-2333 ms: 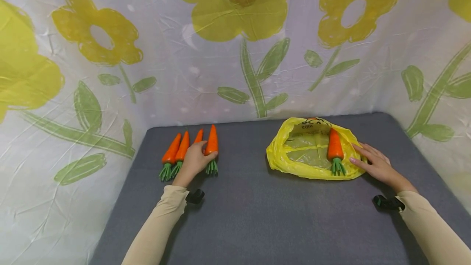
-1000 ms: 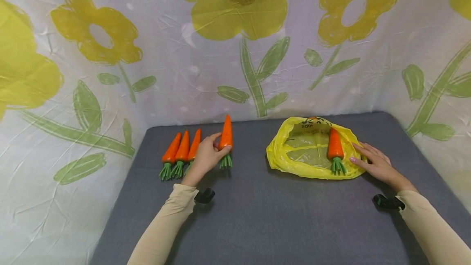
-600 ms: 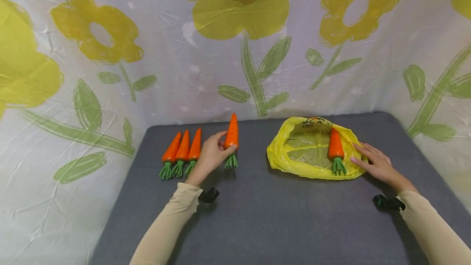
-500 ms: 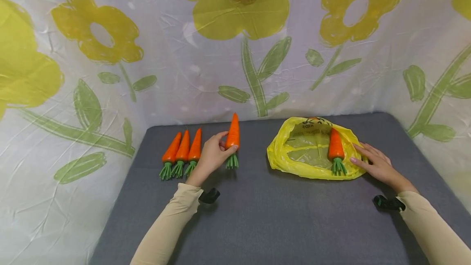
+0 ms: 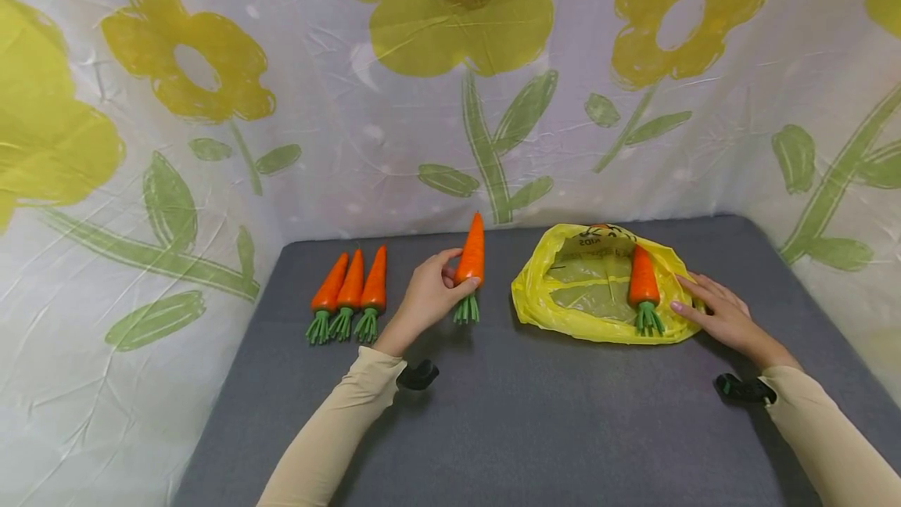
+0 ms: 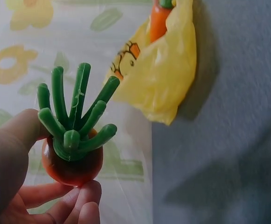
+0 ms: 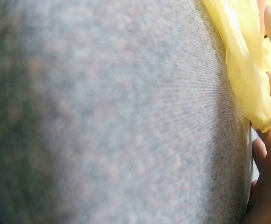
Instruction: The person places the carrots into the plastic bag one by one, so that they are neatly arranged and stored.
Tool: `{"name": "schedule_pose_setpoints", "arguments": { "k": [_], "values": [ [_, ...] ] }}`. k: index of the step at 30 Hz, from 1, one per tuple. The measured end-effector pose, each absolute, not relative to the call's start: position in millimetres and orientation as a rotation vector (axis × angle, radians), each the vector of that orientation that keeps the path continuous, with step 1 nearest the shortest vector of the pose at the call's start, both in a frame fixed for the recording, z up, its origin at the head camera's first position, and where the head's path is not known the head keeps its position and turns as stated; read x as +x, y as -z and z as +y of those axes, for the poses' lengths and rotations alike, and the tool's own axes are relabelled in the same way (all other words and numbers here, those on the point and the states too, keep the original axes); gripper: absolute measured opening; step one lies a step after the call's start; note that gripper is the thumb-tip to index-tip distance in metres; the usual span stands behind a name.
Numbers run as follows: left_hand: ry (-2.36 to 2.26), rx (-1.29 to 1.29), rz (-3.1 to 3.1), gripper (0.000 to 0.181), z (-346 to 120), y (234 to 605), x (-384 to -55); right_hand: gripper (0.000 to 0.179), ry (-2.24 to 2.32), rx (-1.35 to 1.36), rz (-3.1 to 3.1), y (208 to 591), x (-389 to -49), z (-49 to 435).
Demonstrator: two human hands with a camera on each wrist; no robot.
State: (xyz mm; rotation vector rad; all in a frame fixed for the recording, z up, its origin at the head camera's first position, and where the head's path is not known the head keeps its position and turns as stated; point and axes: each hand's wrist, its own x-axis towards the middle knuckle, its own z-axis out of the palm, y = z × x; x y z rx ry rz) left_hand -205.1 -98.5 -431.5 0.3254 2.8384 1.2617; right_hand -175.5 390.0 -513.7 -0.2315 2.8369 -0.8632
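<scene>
Pinching carrot point(image 5: 471, 260): left hand point(image 5: 432, 292) | right hand point(image 5: 718, 315) spread on edge of bag point(image 5: 577, 328) | open gap, carrot to bag

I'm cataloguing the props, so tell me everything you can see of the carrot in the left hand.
The carrot is glossy bright orange, tapering to a point, with blunt green stalks at its wide end; it looks like plastic. The left hand pinches it near that end. Its tip points up and away from the person. It appears lifted off the grey table, between three other carrots and the yellow bag.
</scene>
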Motion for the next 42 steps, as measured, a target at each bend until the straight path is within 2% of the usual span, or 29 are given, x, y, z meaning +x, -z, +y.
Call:
{"name": "schedule_pose_setpoints", "arguments": {
  "k": [28, 42],
  "values": [
    [-1.225, 0.612, 2.660, 0.063, -9, 417, -194, 0.073, 0.876, -0.250, 2.847, 515, -174, 391],
    [-1.194, 0.738, 2.569, 0.063, 33, 428, -185, 0.074, 0.860, -0.237, 2.836, 512, -175, 389]
  ]
}}
